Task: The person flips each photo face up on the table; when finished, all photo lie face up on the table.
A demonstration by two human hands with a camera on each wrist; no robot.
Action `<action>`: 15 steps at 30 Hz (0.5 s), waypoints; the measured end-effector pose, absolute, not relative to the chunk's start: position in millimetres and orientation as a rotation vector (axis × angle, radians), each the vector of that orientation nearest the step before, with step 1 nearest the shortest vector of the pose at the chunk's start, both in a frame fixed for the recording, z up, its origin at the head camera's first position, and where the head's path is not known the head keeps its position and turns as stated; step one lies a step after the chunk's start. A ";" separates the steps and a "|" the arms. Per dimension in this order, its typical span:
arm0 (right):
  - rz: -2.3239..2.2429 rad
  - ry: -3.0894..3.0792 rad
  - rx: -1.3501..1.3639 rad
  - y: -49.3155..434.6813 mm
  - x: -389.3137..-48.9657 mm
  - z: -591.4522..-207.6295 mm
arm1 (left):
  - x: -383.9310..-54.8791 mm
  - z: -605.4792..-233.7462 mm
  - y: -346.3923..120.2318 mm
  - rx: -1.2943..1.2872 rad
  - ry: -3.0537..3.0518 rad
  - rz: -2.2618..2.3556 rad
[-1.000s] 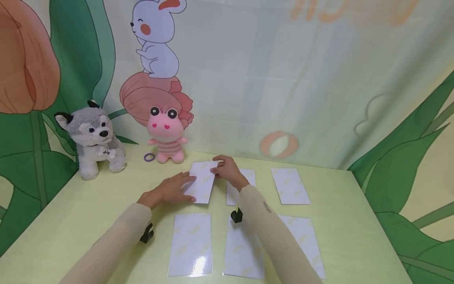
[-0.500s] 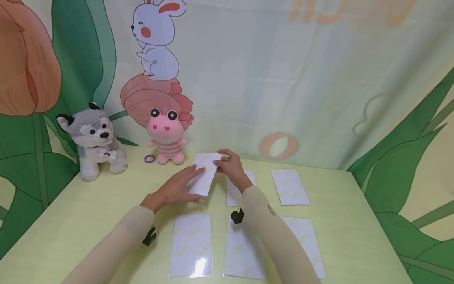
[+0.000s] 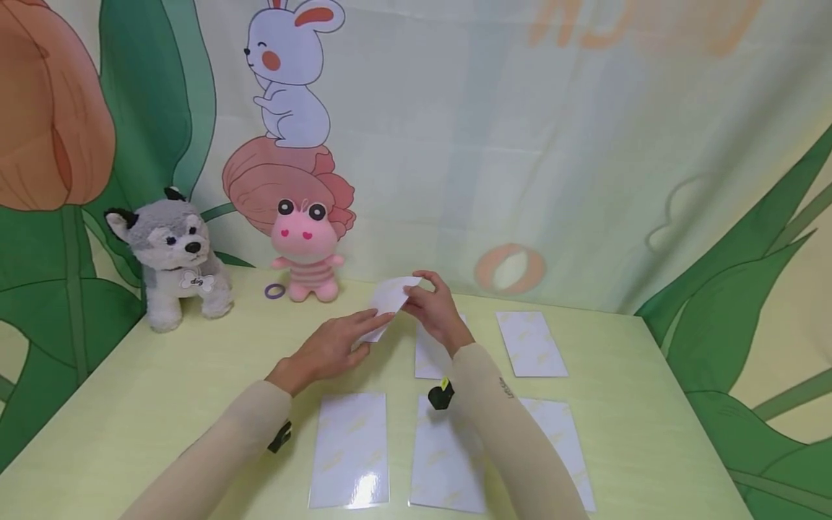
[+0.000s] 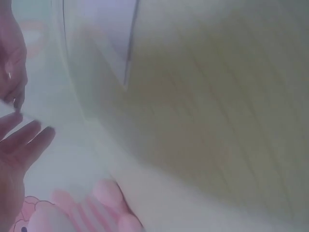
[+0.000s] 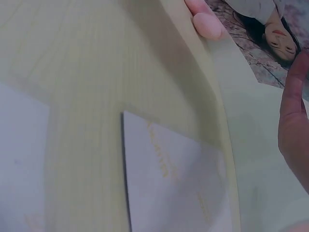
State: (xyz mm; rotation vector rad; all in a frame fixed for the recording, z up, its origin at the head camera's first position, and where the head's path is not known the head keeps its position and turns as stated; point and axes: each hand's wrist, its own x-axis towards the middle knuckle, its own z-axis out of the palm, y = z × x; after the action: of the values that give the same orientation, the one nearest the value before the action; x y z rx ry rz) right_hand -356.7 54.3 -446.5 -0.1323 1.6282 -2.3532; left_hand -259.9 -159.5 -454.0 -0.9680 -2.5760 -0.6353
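Over the far side of the pale-green tabletop [image 3: 650, 433], my right hand [image 3: 437, 307] pinches the raised photo card [image 3: 390, 294] by its far right corner while my left hand [image 3: 330, 348] touches it with extended fingers, apparently a lifting step, the next move calling for a firm right pinch.

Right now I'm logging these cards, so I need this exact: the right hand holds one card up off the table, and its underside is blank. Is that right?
Not quite: the underside is not blank. The right wrist view shows a printed photo of a person there. The right hand does hold the card up off the table.
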 end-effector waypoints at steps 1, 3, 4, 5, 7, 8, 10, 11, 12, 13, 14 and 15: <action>-2.358 1.622 -0.131 55.1 -356.2 -445.7 | -260.1 -454.2 -159.0 -0.973 -2.541 -0.605; -2.367 1.609 -0.131 55.8 -355.0 -443.9 | -260.4 -454.6 -158.7 -0.960 -2.475 -0.546; -2.372 1.600 -0.134 56.3 -354.5 -443.4 | -260.8 -455.0 -158.1 -0.951 -2.447 -0.528; -2.375 1.594 -0.142 56.4 -354.0 -442.8 | -261.3 -455.6 -157.7 -0.935 -2.421 -0.512; -2.383 1.569 -0.156 55.9 -353.4 -442.0 | -263.0 -456.6 -156.8 -0.904 -2.367 -0.494; -2.384 1.556 -0.164 55.4 -353.3 -441.5 | -264.4 -457.5 -156.2 -0.889 -2.339 -0.489; -2.382 1.532 -0.185 53.6 -353.0 -440.6 | -267.5 -458.8 -155.0 -0.866 -2.276 -0.481; -2.379 1.524 -0.197 52.4 -352.8 -440.1 | -269.3 -459.3 -154.6 -0.855 -2.244 -0.477; -2.377 1.515 -0.208 51.3 -352.5 -439.5 | -270.9 -459.1 -154.2 -0.849 -2.211 -0.474; -2.371 1.515 -0.220 50.2 -352.1 -438.6 | -272.2 -458.6 -153.7 -0.845 -2.178 -0.472; -2.365 1.520 -0.231 49.1 -352.0 -437.8 | -273.3 -457.8 -153.1 -0.843 -2.152 -0.470; -2.356 1.532 -0.240 48.2 -351.8 -437.1 | -274.3 -456.8 -152.4 -0.843 -2.127 -0.476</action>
State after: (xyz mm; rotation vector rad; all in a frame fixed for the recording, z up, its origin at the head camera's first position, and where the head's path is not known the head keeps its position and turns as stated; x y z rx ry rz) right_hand -351.8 48.2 -437.1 -0.2404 1.5323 -2.3560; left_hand -274.3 -152.4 -456.8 -0.8434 -2.1265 -0.4762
